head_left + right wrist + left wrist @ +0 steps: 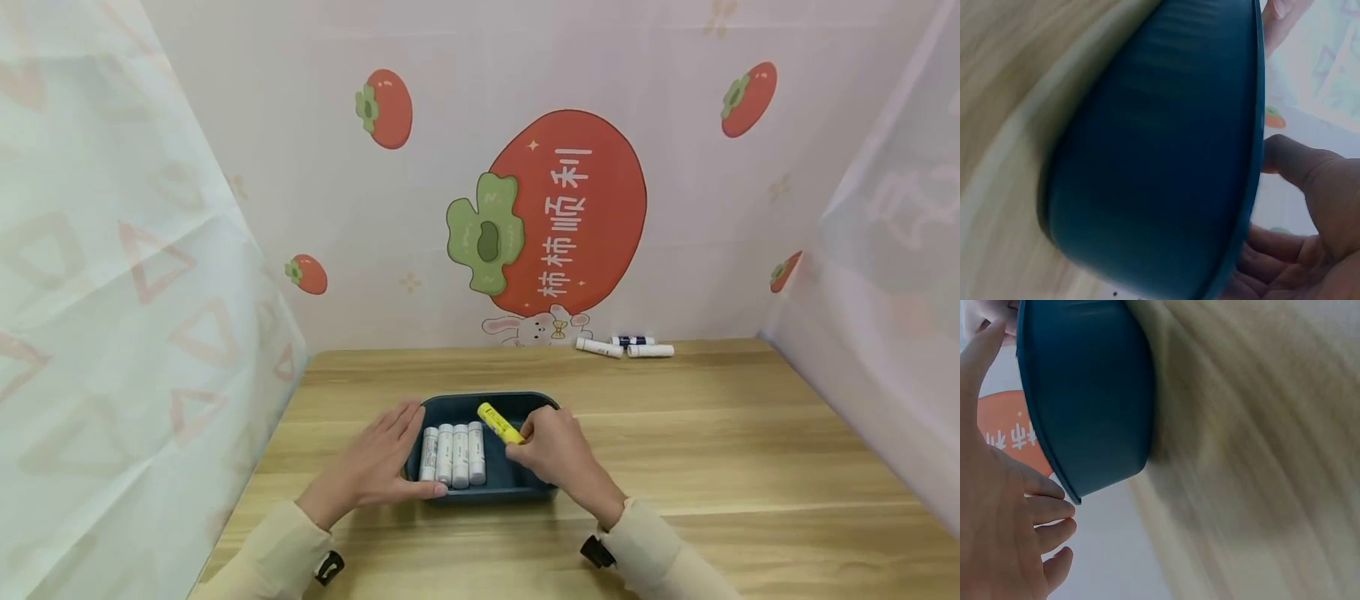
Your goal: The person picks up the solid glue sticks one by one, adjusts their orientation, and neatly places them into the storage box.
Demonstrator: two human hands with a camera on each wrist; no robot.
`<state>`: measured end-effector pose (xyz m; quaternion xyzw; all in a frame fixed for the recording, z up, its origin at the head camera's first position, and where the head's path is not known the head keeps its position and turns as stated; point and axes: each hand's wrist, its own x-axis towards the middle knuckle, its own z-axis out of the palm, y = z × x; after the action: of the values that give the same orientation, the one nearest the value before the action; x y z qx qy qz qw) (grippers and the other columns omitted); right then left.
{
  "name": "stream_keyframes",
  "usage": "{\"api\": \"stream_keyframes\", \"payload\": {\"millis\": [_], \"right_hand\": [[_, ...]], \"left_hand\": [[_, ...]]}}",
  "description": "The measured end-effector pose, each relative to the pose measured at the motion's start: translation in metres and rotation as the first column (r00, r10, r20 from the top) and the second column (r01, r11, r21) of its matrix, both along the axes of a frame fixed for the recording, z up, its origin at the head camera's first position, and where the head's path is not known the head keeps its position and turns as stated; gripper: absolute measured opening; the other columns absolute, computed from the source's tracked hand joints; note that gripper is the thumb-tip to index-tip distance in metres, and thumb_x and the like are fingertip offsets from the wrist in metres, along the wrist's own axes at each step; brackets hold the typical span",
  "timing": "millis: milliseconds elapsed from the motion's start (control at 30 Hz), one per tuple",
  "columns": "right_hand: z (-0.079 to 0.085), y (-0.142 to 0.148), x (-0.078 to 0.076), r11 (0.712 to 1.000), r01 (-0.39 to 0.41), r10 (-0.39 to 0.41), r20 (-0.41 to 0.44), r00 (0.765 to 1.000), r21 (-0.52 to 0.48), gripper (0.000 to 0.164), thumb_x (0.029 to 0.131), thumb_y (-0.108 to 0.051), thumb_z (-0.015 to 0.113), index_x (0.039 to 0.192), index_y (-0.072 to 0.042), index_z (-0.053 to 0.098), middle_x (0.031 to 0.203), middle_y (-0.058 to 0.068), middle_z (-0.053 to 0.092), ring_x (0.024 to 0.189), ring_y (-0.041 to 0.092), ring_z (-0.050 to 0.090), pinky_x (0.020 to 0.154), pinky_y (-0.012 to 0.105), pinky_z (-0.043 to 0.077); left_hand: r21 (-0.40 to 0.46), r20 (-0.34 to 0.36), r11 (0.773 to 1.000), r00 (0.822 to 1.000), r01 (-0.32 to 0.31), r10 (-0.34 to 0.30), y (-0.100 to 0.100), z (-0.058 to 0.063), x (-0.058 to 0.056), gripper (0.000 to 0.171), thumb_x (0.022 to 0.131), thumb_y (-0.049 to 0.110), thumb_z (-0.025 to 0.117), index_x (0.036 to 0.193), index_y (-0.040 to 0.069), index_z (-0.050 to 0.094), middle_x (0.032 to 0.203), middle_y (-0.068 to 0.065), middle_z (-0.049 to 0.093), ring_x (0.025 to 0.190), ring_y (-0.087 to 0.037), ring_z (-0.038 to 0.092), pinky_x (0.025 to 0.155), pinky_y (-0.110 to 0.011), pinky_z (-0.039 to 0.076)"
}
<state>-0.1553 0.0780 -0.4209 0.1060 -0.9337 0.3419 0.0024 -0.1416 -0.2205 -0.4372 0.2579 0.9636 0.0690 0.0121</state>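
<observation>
A dark blue plastic tray sits on the table in front of me. Several white glue sticks lie side by side in its left part. My left hand rests at the tray's left end, its fingers extended by the back corner and its thumb along the front rim. Over the tray's right part, my right hand pinches the lower end of a yellow glue stick, which slants up and to the left. Both wrist views show mostly the tray's outer wall; the yellow stick is hidden there.
At the table's back edge lie two white sticks and a dark blue-and-white one. A printed cloth hangs behind the wooden table, and more cloth hangs along both sides.
</observation>
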Motion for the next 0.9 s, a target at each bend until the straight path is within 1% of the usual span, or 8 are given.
{"api": "stream_keyframes", "payload": {"millis": [67,167,333,467,533,667,767,900], "right_hand": [[-0.002,-0.005,0.001,0.999,-0.008,0.008,-0.003,1.0,0.044,0.019,0.083,-0.02,0.088,0.08,-0.003,0.079,0.077,0.005,0.073,0.053,0.011,0.058,0.048,0.02,0.05],[-0.005,-0.01,0.002,0.996,-0.015,0.017,-0.015,1.0,0.091,0.023,0.084,-0.023,0.088,0.073,-0.004,0.077,0.066,0.002,0.068,0.047,0.012,0.054,0.047,0.021,0.047],[-0.009,-0.016,0.003,0.99,-0.006,0.008,-0.019,1.0,0.141,0.034,0.084,-0.025,0.088,0.061,-0.008,0.069,0.05,-0.004,0.053,0.041,0.012,0.05,0.044,0.019,0.044],[-0.01,-0.021,0.004,0.986,0.014,-0.015,0.004,1.0,0.164,0.044,0.084,-0.027,0.088,0.054,-0.009,0.061,0.047,-0.005,0.04,0.039,0.012,0.048,0.042,0.019,0.041],[-0.011,-0.023,0.005,0.985,0.017,-0.022,0.028,0.999,0.172,0.043,0.084,-0.028,0.088,0.057,-0.008,0.061,0.049,-0.003,0.04,0.039,0.013,0.049,0.041,0.019,0.04],[-0.014,-0.028,0.005,0.984,0.013,-0.027,0.072,0.997,0.18,0.036,0.083,-0.03,0.089,0.071,-0.005,0.066,0.059,0.002,0.052,0.046,0.016,0.054,0.042,0.021,0.042],[-0.017,-0.031,0.004,0.985,-0.001,-0.017,0.102,0.995,0.174,0.038,0.082,-0.033,0.089,0.077,-0.003,0.067,0.066,0.006,0.058,0.051,0.017,0.056,0.045,0.023,0.044],[-0.019,-0.033,0.003,0.986,-0.018,-0.007,0.15,0.989,0.165,0.041,0.082,-0.035,0.09,0.084,-0.001,0.068,0.072,0.007,0.059,0.057,0.019,0.058,0.05,0.026,0.047]], "left_hand": [[0.007,0.012,1.0,1.0,-0.01,0.01,0.001,-0.002,0.0,0.125,0.086,0.088,0.055,0.164,-0.005,0.027,0.175,-0.022,0.023,0.163,-0.04,0.023,0.131,-0.057,0.028],[0.01,0.024,1.0,0.999,-0.026,0.026,0.001,-0.006,0.0,0.125,0.085,0.088,0.055,0.165,-0.004,0.026,0.176,-0.021,0.021,0.164,-0.04,0.023,0.132,-0.057,0.027],[0.022,0.04,0.999,0.998,-0.041,0.04,0.001,-0.008,0.001,0.125,0.086,0.088,0.055,0.166,-0.003,0.024,0.176,-0.02,0.019,0.164,-0.039,0.021,0.132,-0.056,0.026],[0.035,0.034,0.999,0.999,-0.036,0.035,0.002,-0.008,0.0,0.126,0.086,0.088,0.055,0.166,-0.003,0.023,0.176,-0.02,0.018,0.164,-0.039,0.022,0.132,-0.056,0.027],[0.037,0.027,0.999,0.999,-0.033,0.032,0.001,-0.007,0.001,0.125,0.086,0.087,0.056,0.166,-0.004,0.024,0.176,-0.02,0.019,0.164,-0.039,0.022,0.132,-0.055,0.028],[0.036,0.018,0.999,0.999,-0.028,0.027,0.001,-0.007,0.001,0.125,0.086,0.087,0.056,0.165,-0.004,0.025,0.176,-0.02,0.019,0.164,-0.039,0.022,0.132,-0.055,0.028],[0.028,0.013,0.999,1.0,-0.022,0.022,0.001,-0.007,0.001,0.124,0.086,0.087,0.055,0.165,-0.004,0.025,0.176,-0.021,0.019,0.164,-0.039,0.022,0.132,-0.055,0.028],[0.01,0.009,1.0,1.0,-0.016,0.016,0.002,-0.008,0.002,0.124,0.087,0.088,0.054,0.165,-0.004,0.025,0.176,-0.021,0.019,0.164,-0.039,0.022,0.132,-0.055,0.028]]}}
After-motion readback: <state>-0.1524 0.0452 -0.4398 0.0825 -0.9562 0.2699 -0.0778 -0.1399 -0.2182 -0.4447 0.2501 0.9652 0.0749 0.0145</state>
